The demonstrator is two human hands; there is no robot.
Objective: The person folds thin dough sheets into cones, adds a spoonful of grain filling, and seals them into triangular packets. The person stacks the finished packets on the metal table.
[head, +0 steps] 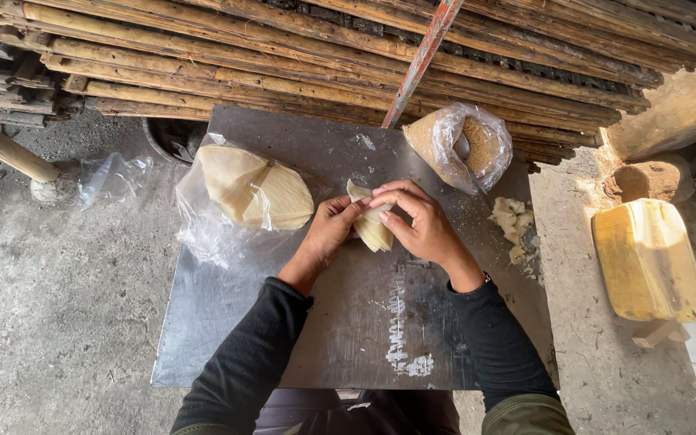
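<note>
Hands meet over the metal sheet [283, 338]: the left hand [330, 229] and right hand [420, 221] both pinch a pale folded wrapper [372, 229] (held just above the sheet's middle). Beside the left hand lies a clear bag of stacked wrappers [251, 193]; near the right, a bag of brown filling [465, 145] and pale scraps [513, 225].
</note>
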